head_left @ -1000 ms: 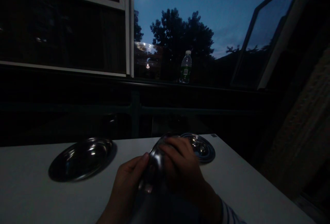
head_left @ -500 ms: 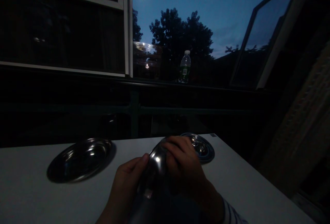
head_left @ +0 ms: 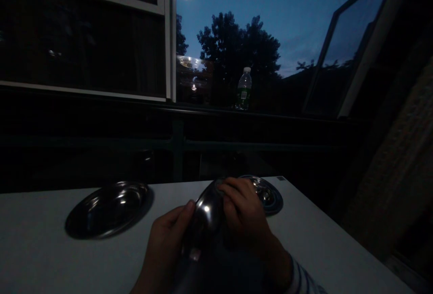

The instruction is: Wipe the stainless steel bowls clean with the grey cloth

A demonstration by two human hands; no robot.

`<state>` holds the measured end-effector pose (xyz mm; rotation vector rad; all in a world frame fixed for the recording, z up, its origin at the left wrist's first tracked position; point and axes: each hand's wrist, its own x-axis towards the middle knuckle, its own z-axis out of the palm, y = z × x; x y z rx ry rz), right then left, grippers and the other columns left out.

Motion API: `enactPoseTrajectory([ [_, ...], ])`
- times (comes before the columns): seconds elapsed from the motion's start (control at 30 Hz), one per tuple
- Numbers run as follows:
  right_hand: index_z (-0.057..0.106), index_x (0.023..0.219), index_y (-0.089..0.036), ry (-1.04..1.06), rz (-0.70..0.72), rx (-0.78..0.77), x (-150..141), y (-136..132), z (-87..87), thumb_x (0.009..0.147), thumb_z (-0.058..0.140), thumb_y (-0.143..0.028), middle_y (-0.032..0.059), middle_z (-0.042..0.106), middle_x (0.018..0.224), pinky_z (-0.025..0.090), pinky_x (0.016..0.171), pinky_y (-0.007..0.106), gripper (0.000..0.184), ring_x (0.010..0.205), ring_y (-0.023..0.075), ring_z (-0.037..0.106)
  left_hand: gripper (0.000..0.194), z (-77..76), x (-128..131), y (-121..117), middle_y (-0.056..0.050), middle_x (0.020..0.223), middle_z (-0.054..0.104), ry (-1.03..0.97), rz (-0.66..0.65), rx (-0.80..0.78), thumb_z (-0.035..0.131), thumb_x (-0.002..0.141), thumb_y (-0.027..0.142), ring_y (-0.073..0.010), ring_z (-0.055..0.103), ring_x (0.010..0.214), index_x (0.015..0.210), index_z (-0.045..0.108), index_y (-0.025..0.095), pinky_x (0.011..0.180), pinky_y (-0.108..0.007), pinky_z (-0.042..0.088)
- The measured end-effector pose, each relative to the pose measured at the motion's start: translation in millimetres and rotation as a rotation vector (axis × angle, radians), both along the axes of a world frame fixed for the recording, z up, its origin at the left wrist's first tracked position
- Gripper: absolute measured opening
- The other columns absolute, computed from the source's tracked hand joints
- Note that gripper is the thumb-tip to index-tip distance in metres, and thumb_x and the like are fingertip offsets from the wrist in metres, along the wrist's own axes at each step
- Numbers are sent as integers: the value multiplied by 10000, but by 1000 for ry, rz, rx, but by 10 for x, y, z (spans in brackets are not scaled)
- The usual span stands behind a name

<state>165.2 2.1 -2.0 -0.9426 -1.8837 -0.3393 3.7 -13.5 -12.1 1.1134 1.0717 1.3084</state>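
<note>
A shiny, rounded metal dish (head_left: pixel 204 210) is held up tilted above the near part of the white table (head_left: pixel 37 258). Its lower part is lost in shadow, so its full shape does not show. My left hand (head_left: pixel 169 235) grips the dish by its left edge, thumb on top. On the upper right of the dish rest the curled, closed fingers of my right hand (head_left: pixel 245 208). Something small and greyish may be under those fingertips, too dark to name. Farther left lies an oval metal plate (head_left: pixel 108 210). Behind my right hand, partly covered, sits another round metal plate (head_left: pixel 275 201).
Beyond the table is a window with a dark sill (head_left: pixel 203 110) and an open pane (head_left: pixel 350 37) at the right. A plastic bottle (head_left: pixel 243 93) with a white cap and green label stands on the sill. A curtain (head_left: pixel 395 163) hangs at the right.
The fingers of my right hand have slid slightly right and down on the dish. My left hand keeps its hold. The whole view has shifted a little.
</note>
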Motion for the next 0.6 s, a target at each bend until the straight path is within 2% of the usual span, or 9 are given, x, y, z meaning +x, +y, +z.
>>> enactPoseTrajectory([
  [0.13, 609, 963, -152, -129, 112, 120, -185, -153, 6, 864, 421, -204, 56, 621, 956, 420, 716, 328, 219, 849, 193, 478, 363, 18, 2, 0, 5, 522, 529, -50, -13, 23, 626, 666, 487, -116, 463, 509, 553, 607, 142, 472, -218, 366],
  [0.27, 600, 989, -177, -170, 145, 141, -217, -190, 4, 869, 432, -240, 41, 632, 947, 418, 702, 327, 216, 847, 184, 491, 350, 40, 2, -13, 5, 524, 543, -64, 6, 32, 651, 643, 479, -120, 474, 516, 549, 610, 144, 481, -218, 373],
  [0.4, 595, 987, -166, -61, 86, 85, -41, -48, -4, 854, 400, -159, 74, 601, 993, 421, 775, 356, 236, 915, 193, 491, 367, 50, 18, -36, 13, 502, 528, -46, 3, 23, 647, 642, 492, -112, 458, 499, 538, 612, 142, 472, -214, 362],
  [0.5, 597, 988, -163, 89, 8, -24, 91, 75, -23, 834, 391, -120, 83, 591, 997, 428, 801, 368, 262, 938, 196, 499, 382, 56, 29, -42, 26, 467, 497, -70, 20, 11, 654, 628, 500, -98, 433, 466, 508, 601, 142, 450, -209, 343],
  [0.6, 604, 993, -182, 150, -20, -86, 133, 118, -41, 826, 402, -122, 75, 593, 1003, 434, 808, 379, 269, 948, 200, 507, 376, 67, 21, -34, 12, 489, 539, -109, 11, -9, 655, 625, 504, -111, 471, 479, 539, 623, 139, 454, -214, 355],
])
